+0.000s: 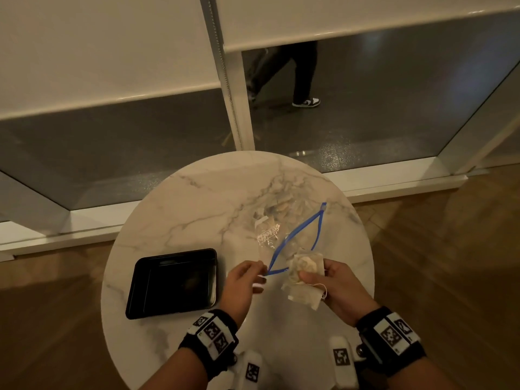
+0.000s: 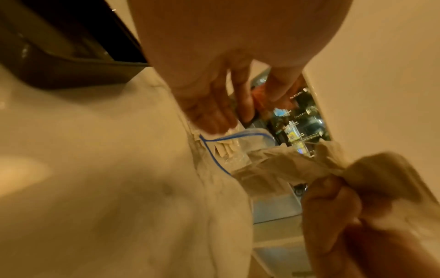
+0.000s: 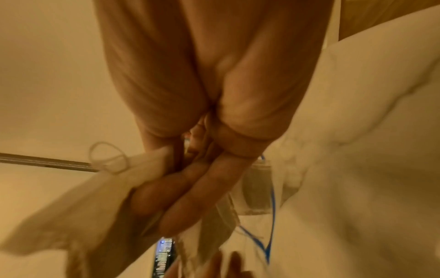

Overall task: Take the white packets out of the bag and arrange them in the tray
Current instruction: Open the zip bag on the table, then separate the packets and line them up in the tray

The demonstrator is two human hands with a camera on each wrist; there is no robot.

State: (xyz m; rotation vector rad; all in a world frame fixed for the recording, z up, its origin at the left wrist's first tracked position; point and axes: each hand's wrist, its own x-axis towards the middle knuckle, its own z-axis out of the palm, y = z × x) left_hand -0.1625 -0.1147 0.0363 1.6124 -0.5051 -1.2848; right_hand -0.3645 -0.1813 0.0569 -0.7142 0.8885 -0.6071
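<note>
Right hand (image 1: 339,288) clamped white paper packets (image 1: 305,280) beside the clear blue-zippered plastic bag (image 1: 284,235), whose rim the left hand (image 1: 244,285) pinched; next, probably carry them to the black rectangular tray (image 1: 135,291).

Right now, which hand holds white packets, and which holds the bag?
The right hand grips the white paper packets; the left hand pinches the clear blue-zip plastic bag.

Black tray (image 1: 171,282); clear bag (image 1: 277,229), blue zip edge; off-white packets (image 1: 304,280); white grey-veined marble table (image 1: 197,209).

A clear zip bag (image 1: 284,229) with a blue seal is laid open at 1 o'clock, white packets (image 1: 304,280) are held just beside its mouth, and the black tray (image 1: 140,280) lies at 9 o'clock.
</note>
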